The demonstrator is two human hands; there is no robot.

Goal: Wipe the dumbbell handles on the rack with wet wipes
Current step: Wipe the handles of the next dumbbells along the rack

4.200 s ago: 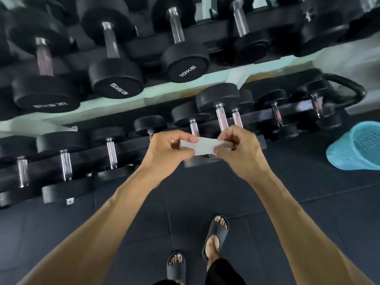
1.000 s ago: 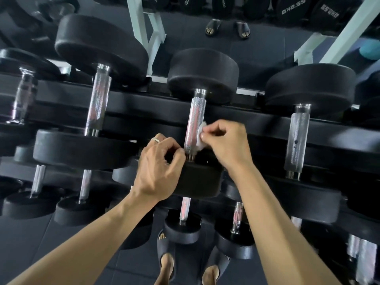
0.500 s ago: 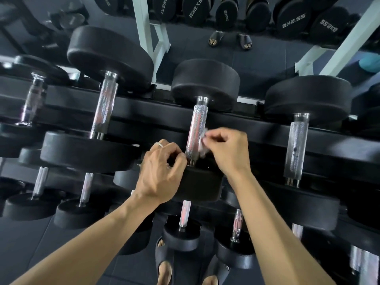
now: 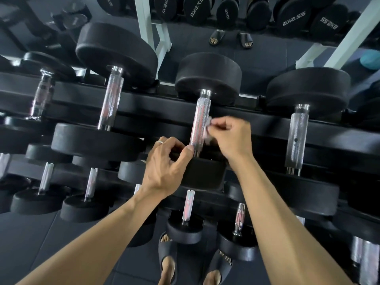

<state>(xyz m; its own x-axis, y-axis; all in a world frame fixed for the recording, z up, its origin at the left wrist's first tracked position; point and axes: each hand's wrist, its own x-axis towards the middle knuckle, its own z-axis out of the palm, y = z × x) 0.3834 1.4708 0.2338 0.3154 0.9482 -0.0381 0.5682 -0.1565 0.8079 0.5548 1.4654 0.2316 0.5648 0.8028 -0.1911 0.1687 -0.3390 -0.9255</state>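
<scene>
Head view puts us above the rack [image 4: 144, 108], looking down on its upper rail, where the middle dumbbell [image 4: 207, 75] lies with its knurled handle [image 4: 199, 122] bridging the gap between the front and back rails. Our right hand [image 4: 228, 138] pinches a folded wet wipe [image 4: 207, 128] in curled fingers and presses it against the right side of that handle, about midway along; we judge the pinch keeps the wipe bunched so it can rub the knurling. Our left hand [image 4: 166, 167] curls over the near head of the same dumbbell at the front edge of the rack, thumb close by the handle's lower end, seemingly to steady the weight and stop it rolling under the rubbing.

Much is hidden from us. Most of the wipe sits behind the right fingers, so only a pale corner shows. The near head is largely covered by the left hand, and the handle's far side faces away. The neighbouring handle to the left [image 4: 111, 99] and the one to the right [image 4: 297, 138] look untouched, though we cannot tell whether either is already clean.
</scene>
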